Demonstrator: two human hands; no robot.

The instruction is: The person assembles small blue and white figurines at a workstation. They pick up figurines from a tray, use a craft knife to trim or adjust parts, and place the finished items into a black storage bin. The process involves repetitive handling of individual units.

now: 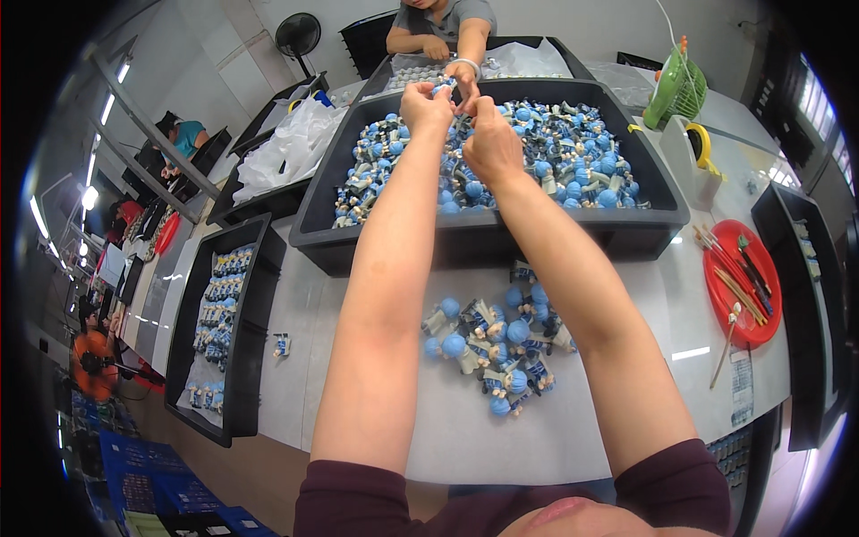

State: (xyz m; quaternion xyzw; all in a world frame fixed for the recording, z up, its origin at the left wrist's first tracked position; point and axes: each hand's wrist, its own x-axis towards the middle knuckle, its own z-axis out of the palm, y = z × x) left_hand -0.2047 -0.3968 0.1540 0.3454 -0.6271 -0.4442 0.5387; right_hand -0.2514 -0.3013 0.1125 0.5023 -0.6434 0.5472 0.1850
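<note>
Both my arms reach over a large black bin (322, 234) heaped with small toy figurines (573, 161) with blue heads. At the bin's far side, my left hand (426, 109) is closed on a figurine (444, 87) in blue and white. Just right of it, my right hand (494, 145) is closed, its fingertips close to a co-worker's hand (465, 79); what it pinches, if anything, is hidden. The co-worker's fingers are beside the held figurine, and I cannot tell whether they touch it. Between my forearms, a loose pile of figurines (501, 345) lies on the table.
At left stand a black tray (259, 331) with rows of figurines and a bin with white plastic sheeting (295, 143). One figurine (282, 345) lies alone. To the right are a red dish (768, 268) with brushes, yellow tape (702, 148), a green fan (676, 89) and another black tray (810, 358).
</note>
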